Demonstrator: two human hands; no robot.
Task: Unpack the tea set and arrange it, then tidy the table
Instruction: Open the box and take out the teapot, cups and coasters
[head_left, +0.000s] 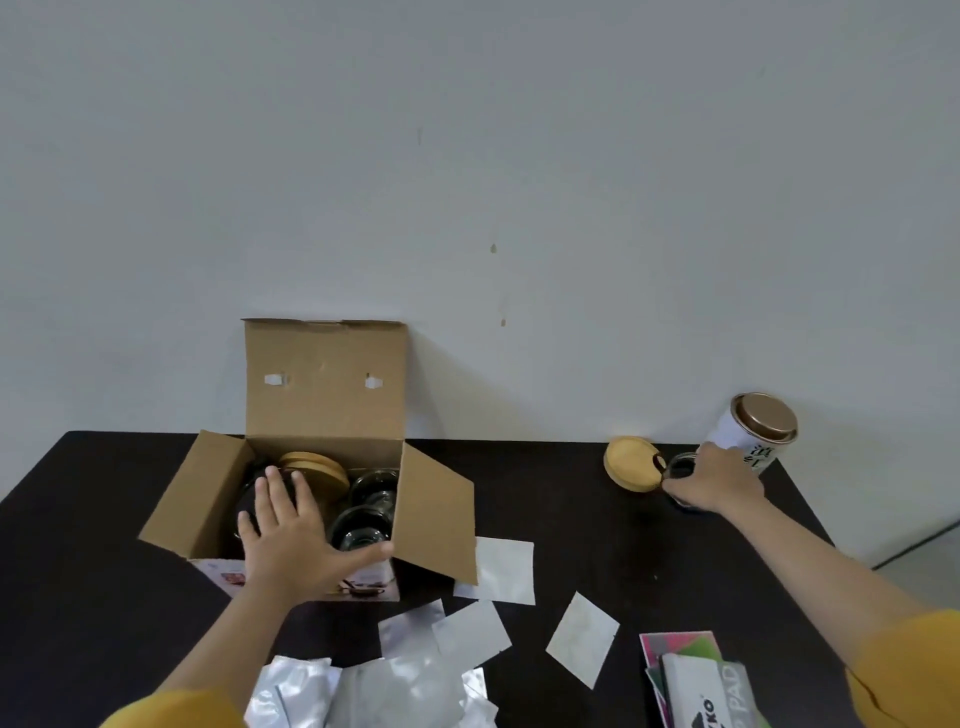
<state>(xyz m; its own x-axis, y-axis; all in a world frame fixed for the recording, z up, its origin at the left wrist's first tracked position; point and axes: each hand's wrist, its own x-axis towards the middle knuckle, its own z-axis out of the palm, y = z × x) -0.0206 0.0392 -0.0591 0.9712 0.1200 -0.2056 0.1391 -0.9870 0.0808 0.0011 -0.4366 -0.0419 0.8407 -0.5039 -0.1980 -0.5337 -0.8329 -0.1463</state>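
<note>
An open cardboard box (322, 395) stands at the back left of the dark table (561, 519). Inside it lie glass cups (371, 493) and round wooden lids (314, 465). My left hand (291, 535) hovers over the box's front edge, fingers spread, holding nothing. Far right, my right hand (714, 480) grips a small glass cup (680, 467) that stands on the table. A wooden lid (631, 462) lies just left of that cup, touching it.
A white tea tin (753, 431) with a bronze lid stands behind my right hand by the wall. Silver foil packets (415, 670) and white papers (506, 569) litter the front of the table. Coloured booklets (691, 675) lie front right. The table's right edge is close.
</note>
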